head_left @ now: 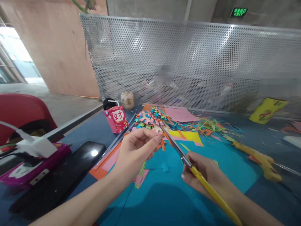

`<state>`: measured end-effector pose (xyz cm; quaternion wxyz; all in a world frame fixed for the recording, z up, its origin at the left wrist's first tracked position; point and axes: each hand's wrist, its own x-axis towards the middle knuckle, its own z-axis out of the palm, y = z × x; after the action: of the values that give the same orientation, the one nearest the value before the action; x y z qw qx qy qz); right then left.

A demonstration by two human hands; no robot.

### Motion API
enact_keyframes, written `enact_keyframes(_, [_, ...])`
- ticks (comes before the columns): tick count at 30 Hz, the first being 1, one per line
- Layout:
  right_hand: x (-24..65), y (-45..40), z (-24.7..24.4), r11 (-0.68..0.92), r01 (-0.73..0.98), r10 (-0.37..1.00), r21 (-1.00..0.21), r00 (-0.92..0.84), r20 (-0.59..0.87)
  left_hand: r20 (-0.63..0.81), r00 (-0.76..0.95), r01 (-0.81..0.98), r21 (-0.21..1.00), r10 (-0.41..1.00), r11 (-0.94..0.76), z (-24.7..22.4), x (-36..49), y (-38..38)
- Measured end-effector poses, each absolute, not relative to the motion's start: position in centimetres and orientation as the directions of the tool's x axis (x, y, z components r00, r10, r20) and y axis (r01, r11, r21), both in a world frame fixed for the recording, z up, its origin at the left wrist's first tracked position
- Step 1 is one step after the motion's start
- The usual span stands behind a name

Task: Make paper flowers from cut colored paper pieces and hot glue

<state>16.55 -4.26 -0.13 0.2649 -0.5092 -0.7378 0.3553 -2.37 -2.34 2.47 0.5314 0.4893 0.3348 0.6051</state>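
Both bare forearms are closest to the lens, the left forearm slanting up from the bottom left and the right forearm from the bottom right, both chopped off by the frame. Biggest thing behind them is the perforated metal screen, running out of view on the right, with a blurry figure showing in it that I honestly can't make out. Next down is the teal sheet on the dark table, partly hidden by the arms, clipped at the bottom and shadowed there. Over on the left there's a black slab, maybe a phone, and a purple power strip, cut off by the edge. Right hand is curled around the yellow-handled scissors, knuckles up, blades angled forward and left; can't tell which fingers sit in the loops. Left hand has its back up, fingers bent and thumb pinching against the fingertips, most of the lower fingers hidden. Beyond both hands sits a fringed heap of multicolored paper. Smallest is the orange paper strip, poking out of the left pinch right beside the blades; whether they touch it, no clue.
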Motion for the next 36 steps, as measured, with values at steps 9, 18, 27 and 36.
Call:
enact_keyframes(9, [16.4,-4.3,0.3,0.212,0.583,0.942,-0.784,-0.335,0.006,0.235,0.019,-0.286,0.933,0.972,-0.220,2.6,-2.5,-2.3])
enact_keyframes(18, [16.4,-4.4,0.1,0.214,0.595,0.949,-0.775,-0.316,0.019,0.241,0.001,-0.239,0.942,0.970,-0.234,2.6,-2.6,-2.1])
enact_keyframes(27, [16.7,-4.1,-0.4,0.261,0.546,0.935,-0.796,-0.347,0.069,0.297,0.026,-0.188,0.939,0.955,-0.287,2.8,-2.5,-2.3])
enact_keyframes(36, [17.0,-3.5,-1.2,0.273,0.550,0.933,-0.789,-0.352,0.078,0.300,0.007,-0.177,0.939,0.954,-0.294,2.8,-2.5,-2.2])
